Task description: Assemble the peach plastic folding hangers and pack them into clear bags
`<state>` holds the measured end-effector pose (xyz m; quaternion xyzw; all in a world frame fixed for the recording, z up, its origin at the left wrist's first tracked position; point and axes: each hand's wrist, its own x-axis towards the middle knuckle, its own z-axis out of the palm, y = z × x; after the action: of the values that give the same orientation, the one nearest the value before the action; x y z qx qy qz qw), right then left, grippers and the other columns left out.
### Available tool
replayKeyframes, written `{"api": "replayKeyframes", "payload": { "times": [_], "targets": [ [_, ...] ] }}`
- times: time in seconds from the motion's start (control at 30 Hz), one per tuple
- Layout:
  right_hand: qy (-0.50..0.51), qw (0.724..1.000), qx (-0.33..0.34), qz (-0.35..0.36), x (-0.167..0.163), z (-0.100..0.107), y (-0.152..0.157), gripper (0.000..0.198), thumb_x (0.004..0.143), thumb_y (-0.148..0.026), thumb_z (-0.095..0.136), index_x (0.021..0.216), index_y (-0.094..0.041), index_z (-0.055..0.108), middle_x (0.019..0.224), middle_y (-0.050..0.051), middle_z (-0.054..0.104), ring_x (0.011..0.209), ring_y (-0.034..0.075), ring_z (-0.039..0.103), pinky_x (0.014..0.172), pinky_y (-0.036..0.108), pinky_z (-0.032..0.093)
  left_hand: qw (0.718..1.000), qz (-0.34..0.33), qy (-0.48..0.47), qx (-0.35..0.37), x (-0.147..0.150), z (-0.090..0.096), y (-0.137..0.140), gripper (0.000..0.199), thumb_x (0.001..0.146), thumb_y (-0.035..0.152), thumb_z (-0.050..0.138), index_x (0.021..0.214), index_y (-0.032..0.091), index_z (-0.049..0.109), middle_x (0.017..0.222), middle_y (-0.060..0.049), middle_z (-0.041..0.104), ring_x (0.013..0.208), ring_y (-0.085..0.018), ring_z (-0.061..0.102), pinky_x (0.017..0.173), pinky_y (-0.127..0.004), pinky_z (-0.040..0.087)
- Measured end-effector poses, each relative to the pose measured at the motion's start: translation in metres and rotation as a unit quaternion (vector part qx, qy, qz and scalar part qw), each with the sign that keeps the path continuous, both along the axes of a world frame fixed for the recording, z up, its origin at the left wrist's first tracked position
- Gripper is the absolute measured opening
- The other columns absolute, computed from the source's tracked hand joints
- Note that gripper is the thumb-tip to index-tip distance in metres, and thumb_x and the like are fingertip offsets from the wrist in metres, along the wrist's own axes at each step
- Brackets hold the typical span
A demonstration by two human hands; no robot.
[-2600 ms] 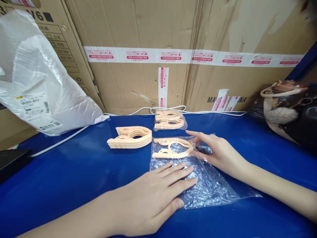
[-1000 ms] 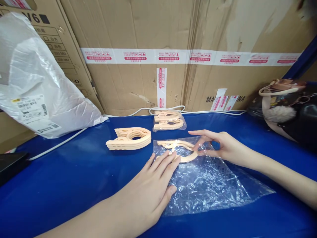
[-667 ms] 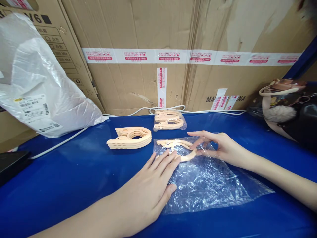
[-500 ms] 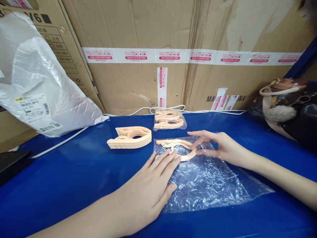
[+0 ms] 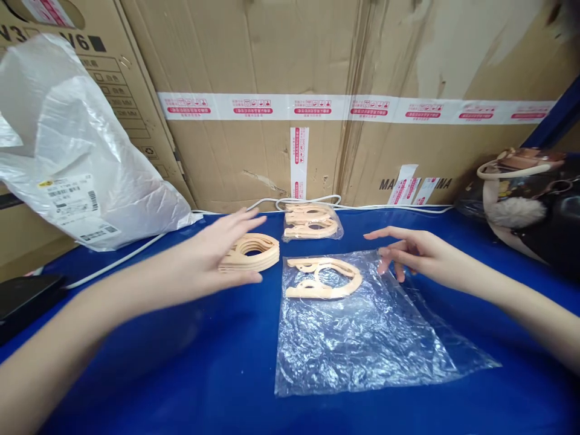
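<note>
A peach folding clothes hanger (image 5: 348,286) lies flat inside a clear plastic bag (image 5: 353,344) spread on the blue table. My left hand (image 5: 203,251) is open over the stack of folding hangers (image 5: 260,260), hiding the stack's left part. Whether it touches them I cannot tell. My right hand (image 5: 412,251) is open at the bag's upper right edge, its fingers loosely bent and apart. Behind the bag, a clear-wrapped pack of the same hangers (image 5: 312,222) lies by the box.
A large taped cardboard box (image 5: 254,157) forms the back wall, with a white cable (image 5: 385,207) along its foot. A white shipping bag (image 5: 95,163) stands left. A dark flat object (image 5: 27,302) lies at the left edge. A dark bag with a pompom (image 5: 521,211) sits right.
My left hand has lifted off the bagged hanger and moved left over the stack. My right hand has let go of the hanger's curved end and drawn back right.
</note>
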<state>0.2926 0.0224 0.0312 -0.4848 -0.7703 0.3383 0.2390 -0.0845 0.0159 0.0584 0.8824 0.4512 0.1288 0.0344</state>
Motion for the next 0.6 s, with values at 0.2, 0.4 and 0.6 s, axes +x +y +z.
{"api": "replayKeyframes", "payload": {
  "times": [0.2,0.4,0.6],
  "targets": [
    [0.045,0.993,-0.086,-0.066,-0.009,0.001,-0.001,0.065,0.082,-0.057,0.06,0.131,-0.016,0.045,0.08,0.009,0.074,0.047,0.012,0.056,0.038,0.024,0.031,0.997,0.057,0.021,-0.045,-0.039,0.0,0.021,0.071,0.086,0.053,0.058,0.145,0.023,0.034,0.142,-0.003,0.051,0.12,-0.027,0.057,0.096,-0.038,0.05],
    [0.051,0.992,-0.091,-0.077,-0.01,0.0,-0.001,0.071,0.069,-0.046,0.074,0.127,-0.016,0.048,0.067,0.0,0.068,0.042,0.008,0.045,0.037,0.023,0.026,0.999,0.028,0.026,-0.032,-0.043,-0.003,0.029,0.073,0.083,0.049,0.06,0.145,0.021,0.034,0.125,0.001,0.064,0.102,-0.022,0.067,0.079,-0.022,0.055],
    [0.076,0.99,-0.104,-0.062,-0.008,0.002,-0.003,0.065,0.074,-0.046,0.07,0.128,-0.018,0.045,0.086,0.008,0.073,0.054,0.013,0.056,0.041,0.023,0.032,0.996,0.052,-0.014,-0.067,-0.044,-0.001,0.034,0.078,0.079,0.055,0.063,0.145,0.023,0.036,0.125,-0.002,0.063,0.11,-0.028,0.063,0.087,-0.028,0.053]
  ]
}}
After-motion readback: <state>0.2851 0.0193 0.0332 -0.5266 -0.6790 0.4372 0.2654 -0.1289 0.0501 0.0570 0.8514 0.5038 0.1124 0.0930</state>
